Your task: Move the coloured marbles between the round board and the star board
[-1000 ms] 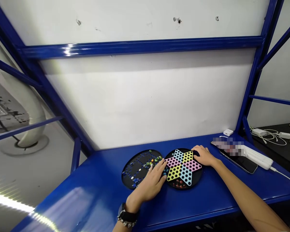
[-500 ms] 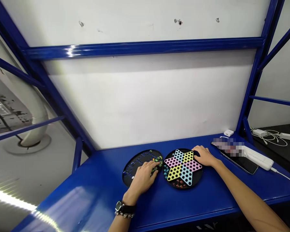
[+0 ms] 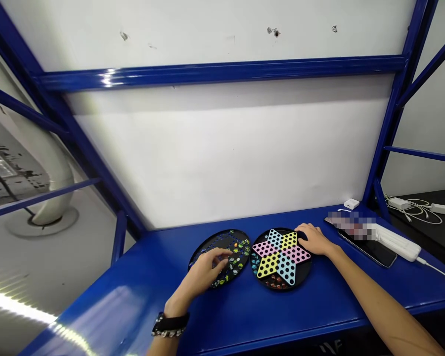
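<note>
My left hand (image 3: 204, 269) hovers over a round black tray (image 3: 206, 242) at the left, thumb and fingers apart, with nothing visible between them. Clear and green-yellow glass marbles (image 3: 237, 264) lie along that tray's right and near side. To its right is the Chinese checkers board (image 3: 280, 257), a star with pink, yellow and light blue points on a round black base. Teal marbles (image 3: 255, 262) sit at the base's left, reddish marbles (image 3: 276, 282) at its near side. My right hand (image 3: 313, 239) grips the base's far right rim, its fingertips partly hidden.
Both trays rest on a blue metal table (image 3: 163, 287) against a white wall panel. Phones (image 3: 371, 249), a white power strip (image 3: 398, 242) with a cord and a small white case (image 3: 351, 203) lie at the right. Blue frame posts (image 3: 385, 143) stand at the sides.
My left hand has drawn back to the left and toward me, its fingers lifting off the marbles. More marbles in the left tray now show. My right hand has stayed in place.
</note>
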`<action>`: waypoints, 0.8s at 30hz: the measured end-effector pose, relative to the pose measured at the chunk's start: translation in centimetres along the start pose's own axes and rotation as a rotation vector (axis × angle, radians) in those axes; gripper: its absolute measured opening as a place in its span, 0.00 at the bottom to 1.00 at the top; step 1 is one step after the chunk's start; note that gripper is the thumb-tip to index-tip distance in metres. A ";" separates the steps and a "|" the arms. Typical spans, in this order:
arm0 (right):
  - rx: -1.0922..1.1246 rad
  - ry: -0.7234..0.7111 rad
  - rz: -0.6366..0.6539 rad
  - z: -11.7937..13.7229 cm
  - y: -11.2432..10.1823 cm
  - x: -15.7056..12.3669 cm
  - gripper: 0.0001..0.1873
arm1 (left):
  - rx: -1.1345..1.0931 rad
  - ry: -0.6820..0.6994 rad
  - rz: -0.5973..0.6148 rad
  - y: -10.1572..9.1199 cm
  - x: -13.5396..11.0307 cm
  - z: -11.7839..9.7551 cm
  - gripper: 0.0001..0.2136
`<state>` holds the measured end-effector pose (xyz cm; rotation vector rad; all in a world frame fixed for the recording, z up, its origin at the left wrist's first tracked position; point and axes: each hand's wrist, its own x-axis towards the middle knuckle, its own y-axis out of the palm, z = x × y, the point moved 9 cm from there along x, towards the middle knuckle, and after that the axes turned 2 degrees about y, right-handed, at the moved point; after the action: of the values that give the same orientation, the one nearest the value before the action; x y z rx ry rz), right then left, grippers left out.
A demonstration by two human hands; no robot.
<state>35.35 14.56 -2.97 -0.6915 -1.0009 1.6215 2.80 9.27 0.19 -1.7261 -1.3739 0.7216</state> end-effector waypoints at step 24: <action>0.010 -0.004 -0.008 -0.2 0.0 0.0 0.19 | 0.115 -0.051 0.210 0.5 -1.8 0.2 0.15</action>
<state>35.46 14.64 -3.09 -0.6773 -0.9971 1.6207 2.44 7.50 -0.40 -1.7872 -1.1717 0.9474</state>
